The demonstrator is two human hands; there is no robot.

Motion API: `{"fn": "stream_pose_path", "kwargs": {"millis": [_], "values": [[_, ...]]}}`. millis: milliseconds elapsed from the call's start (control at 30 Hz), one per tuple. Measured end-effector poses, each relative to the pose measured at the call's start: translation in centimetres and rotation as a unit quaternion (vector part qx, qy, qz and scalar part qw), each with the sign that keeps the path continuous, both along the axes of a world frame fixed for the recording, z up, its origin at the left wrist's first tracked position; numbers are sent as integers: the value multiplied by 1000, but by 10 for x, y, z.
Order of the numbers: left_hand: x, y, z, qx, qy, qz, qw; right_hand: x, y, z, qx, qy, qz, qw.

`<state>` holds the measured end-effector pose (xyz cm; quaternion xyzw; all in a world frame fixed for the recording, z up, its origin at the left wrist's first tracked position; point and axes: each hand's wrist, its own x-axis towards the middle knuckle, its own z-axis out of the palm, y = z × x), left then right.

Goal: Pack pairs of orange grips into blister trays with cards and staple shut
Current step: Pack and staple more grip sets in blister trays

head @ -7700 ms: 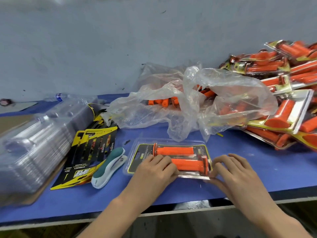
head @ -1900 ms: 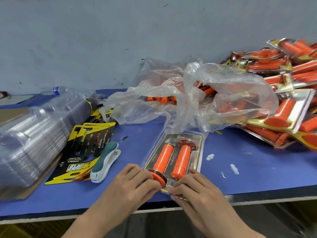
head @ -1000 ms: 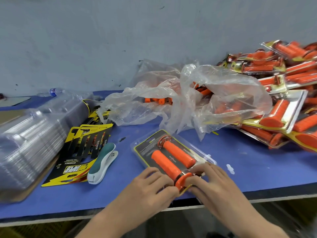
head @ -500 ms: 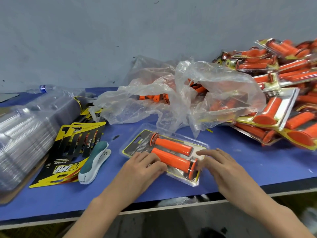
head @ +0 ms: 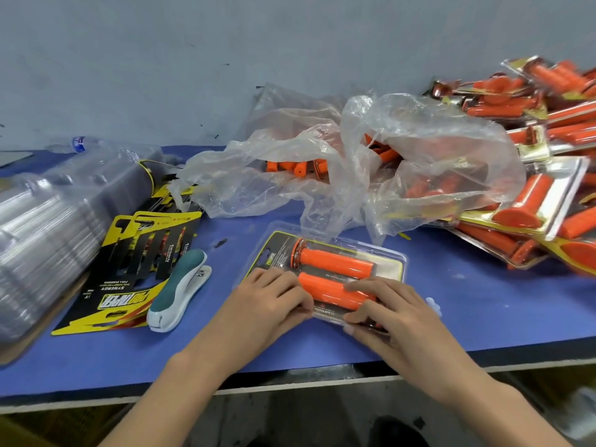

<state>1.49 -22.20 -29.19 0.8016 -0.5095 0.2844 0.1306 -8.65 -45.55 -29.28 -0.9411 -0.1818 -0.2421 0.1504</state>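
Observation:
A clear blister pack (head: 392, 264) lies flat on the blue table (head: 483, 304), near its front edge. It holds two orange grips (head: 332, 261) side by side over a black and yellow card (head: 277, 253). My left hand (head: 271, 306) grips the pack's near left edge with curled fingers. My right hand (head: 395, 316) holds the near right part, fingers over the nearer grip and thumb at the pack's front edge. The teal and white stapler (head: 180, 287) lies to the left of the pack, untouched.
Printed cards (head: 138, 253) lie beside the stapler, with a stack of empty clear trays (head: 42, 240) at far left. A crumpled plastic bag (head: 371, 156) with loose orange grips sits behind the pack. Finished packs (head: 541, 156) are heaped at the right.
The pack was turned round on the table from pointing away from me to lying crosswise. Both hands shifted along with it and now hold its near edge.

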Motion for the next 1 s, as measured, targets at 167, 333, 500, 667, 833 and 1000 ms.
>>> {"fn": "stream_pose_path", "kwargs": {"millis": [167,333,500,667,833,1000], "values": [[-5,13,-2,3,57,30,998,2,1,-5,9,-7,8,1000],[8,53,9,-129,40,334,933,2,-1,-5,11,-17,-5,1000],[17,79,5,-36,202,523,828,5,1,-5,31,-2,-35,999],[5,62,22,-239,341,334,845,10,5,-4,83,12,-63,994],[-14,32,33,-167,537,195,803,13,13,-5,86,5,-81,993],[-22,19,44,-95,709,181,675,17,21,-8,77,-24,-97,992]]}}
